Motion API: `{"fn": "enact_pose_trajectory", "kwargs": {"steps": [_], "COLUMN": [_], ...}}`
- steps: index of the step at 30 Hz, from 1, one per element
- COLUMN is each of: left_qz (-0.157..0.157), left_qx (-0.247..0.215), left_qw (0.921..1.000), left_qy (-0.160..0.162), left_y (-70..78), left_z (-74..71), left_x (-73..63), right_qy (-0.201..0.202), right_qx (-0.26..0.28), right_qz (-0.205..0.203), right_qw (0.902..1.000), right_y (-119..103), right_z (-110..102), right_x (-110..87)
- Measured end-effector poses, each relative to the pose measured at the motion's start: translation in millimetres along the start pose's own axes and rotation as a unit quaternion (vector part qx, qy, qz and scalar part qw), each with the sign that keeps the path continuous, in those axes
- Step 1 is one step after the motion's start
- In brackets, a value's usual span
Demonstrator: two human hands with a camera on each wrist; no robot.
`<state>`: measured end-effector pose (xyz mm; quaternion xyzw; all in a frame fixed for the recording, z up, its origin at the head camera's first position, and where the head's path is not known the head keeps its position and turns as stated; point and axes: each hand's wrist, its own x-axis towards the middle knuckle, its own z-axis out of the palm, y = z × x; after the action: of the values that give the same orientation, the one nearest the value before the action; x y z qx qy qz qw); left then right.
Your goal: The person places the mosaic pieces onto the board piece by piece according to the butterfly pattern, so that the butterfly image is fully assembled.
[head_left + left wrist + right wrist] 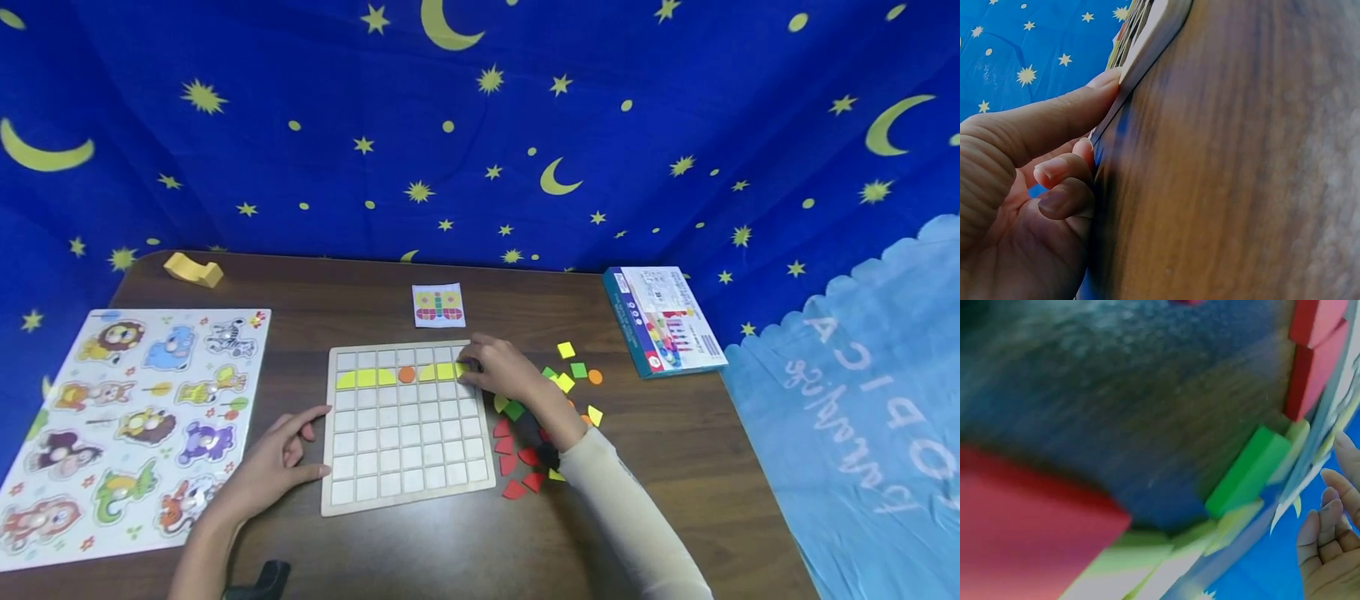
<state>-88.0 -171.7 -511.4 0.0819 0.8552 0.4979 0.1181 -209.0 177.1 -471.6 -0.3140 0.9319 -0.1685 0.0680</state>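
A wooden grid board (409, 493) lies on the table, its second row from the top bearing yellow pieces, some with a curved side, and an orange disc (407, 375). At the board's left edge, my left hand (273, 462) presses with the thumb and forefinger spread along the rim; the other fingers are bent. In the left wrist view, the thumb (1079, 103) lies against the board's side. My right hand (498, 365) is over the right end of that row, pinching a yellow piece (461, 368) at its cell. Fingertips partly hide this piece.
Loose red pieces (507, 463), green pieces (578, 371) and yellow pieces (566, 350) lie right of the board, some under the right forearm. A butterfly pattern card (438, 305) sits behind it. An animal puzzle (172, 425), yellow block (193, 271) and box (663, 321) stand around.
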Motion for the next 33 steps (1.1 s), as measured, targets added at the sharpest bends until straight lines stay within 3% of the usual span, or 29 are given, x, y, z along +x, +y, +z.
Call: {"fn": "enact_pose_trajectory", "kwargs": {"steps": [7,15,26,33], "left_qz": [-0.003,-0.006,-0.005,-0.003], "left_qx": [0.009,0.011,0.004,0.009], "left_qw": [0.9999,0.9999,1.0,0.9999], "left_qy": [0.004,0.003,0.0,-0.007], "left_y": [0.3,-0.6,-1.0,1.1], "left_z": [-2.8,-4.9,-3.0,-1.0], "left_x": [-2.9,-2.7,-1.6,0.7], "right_qy": [0.023,0.005,-0.028,-0.042], "right_qx": [0.002,0.019,0.027,-0.005], "right_qz": [0.05,0.083,0.081,0.091], "right_qw": [0.9985,0.9964,0.9959,0.995], "right_y": [12,36,42,38], "right_z": [-17,-25,-14,-15], "right_x": [-21.2,-49.7,-60.2,-62.3]}}
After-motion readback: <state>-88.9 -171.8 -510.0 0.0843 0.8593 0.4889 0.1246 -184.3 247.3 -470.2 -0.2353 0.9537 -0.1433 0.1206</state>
